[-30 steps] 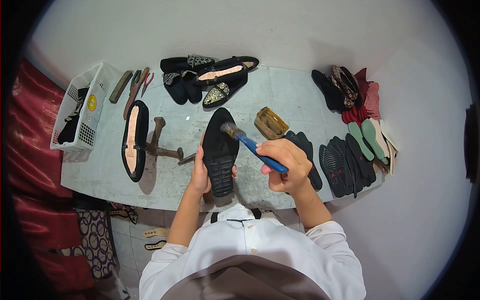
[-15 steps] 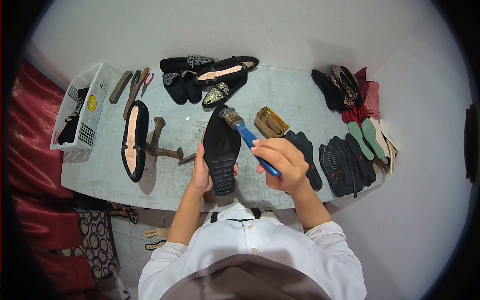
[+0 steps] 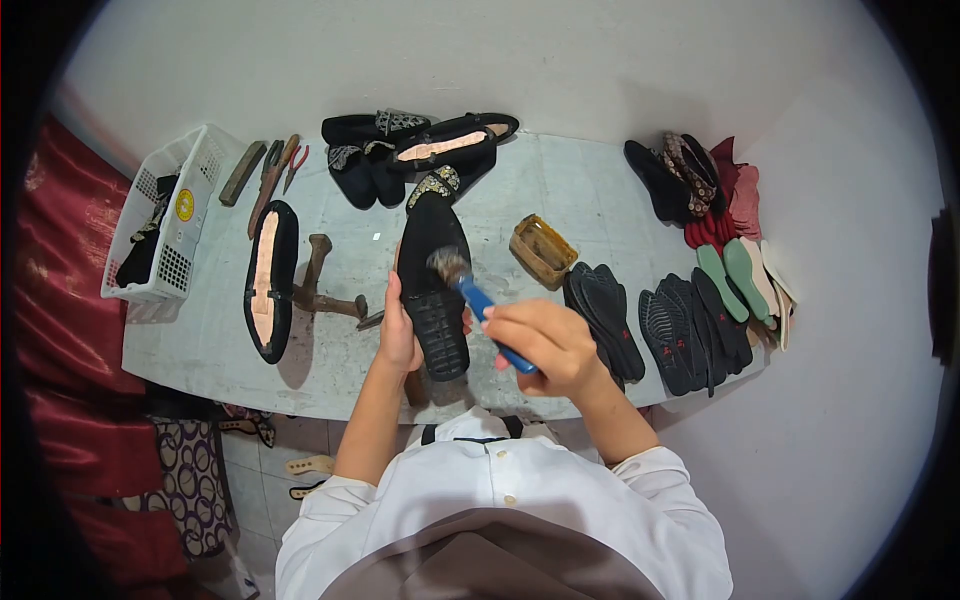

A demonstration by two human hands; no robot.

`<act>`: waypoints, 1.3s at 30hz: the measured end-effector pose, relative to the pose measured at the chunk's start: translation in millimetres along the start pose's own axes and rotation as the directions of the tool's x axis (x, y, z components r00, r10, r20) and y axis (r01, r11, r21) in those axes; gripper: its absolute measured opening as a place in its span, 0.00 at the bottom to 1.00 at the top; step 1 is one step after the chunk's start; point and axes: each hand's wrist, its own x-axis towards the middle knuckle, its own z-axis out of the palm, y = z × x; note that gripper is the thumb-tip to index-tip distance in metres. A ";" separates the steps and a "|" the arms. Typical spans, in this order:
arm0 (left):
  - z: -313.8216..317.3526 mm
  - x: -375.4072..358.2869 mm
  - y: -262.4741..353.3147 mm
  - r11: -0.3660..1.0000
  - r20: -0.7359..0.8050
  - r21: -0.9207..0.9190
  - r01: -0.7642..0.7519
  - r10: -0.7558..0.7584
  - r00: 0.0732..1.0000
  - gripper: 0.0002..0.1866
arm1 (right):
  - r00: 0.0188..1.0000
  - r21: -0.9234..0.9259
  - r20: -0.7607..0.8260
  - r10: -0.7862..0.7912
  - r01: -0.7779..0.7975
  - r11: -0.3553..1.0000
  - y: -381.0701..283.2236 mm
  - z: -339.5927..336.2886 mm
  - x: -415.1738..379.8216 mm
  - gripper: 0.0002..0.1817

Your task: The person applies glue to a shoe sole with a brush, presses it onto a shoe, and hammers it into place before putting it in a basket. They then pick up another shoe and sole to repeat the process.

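Observation:
My left hand (image 3: 401, 335) is wrapped around a black shoe sole (image 3: 433, 225), with the thumb along its left edge and fingertips showing at the right. The sole has a ridged heel part near me and a smoother front part pointing away. In my right hand (image 3: 552, 345) is a brush (image 3: 485, 305) with a blue handle, gripped between thumb and fingers. Its brown bristles touch the middle of the sole, just above the ridges. A small amber-stained tub (image 3: 543, 250) stands right of the sole. More black soles (image 3: 605, 325) lie beside my right hand.
Left on the table are a black shoe with a pale underside (image 3: 268, 285), a metal shoe anvil (image 3: 318, 285), pliers (image 3: 296, 165) and a white basket (image 3: 160, 230). Black shoes (image 3: 365, 165) lie at the back. Soles (image 3: 680, 335) and green insoles (image 3: 735, 275) sit at the right.
The brush has moved from the sole's toe end down toward me, to its middle. My right hand has come nearer and slightly left. The sole has shifted slightly in my left hand's grip or tilt.

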 end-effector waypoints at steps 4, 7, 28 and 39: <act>-13.6 4.6 -3.7 0.998 0.058 -0.027 -0.050 0.051 0.997 0.37 | 0.994 0.102 0.088 0.067 -0.075 0.992 2.0 -4.9 -6.4 0.16; -14.4 1.3 0.1 0.998 0.172 -0.048 -0.038 0.046 0.984 0.32 | 0.998 0.004 -0.057 -0.004 0.004 1.000 5.1 2.3 1.0 0.17; 0.7 -1.5 4.7 0.997 0.021 0.002 -0.072 0.072 0.997 0.39 | 0.995 0.059 -0.029 0.100 -0.098 0.993 2.1 -4.9 -2.2 0.21; -0.7 -4.2 2.0 0.999 0.020 0.008 -0.036 0.036 0.999 0.42 | 0.998 0.079 0.007 0.068 -0.068 0.995 1.4 -9.7 0.4 0.20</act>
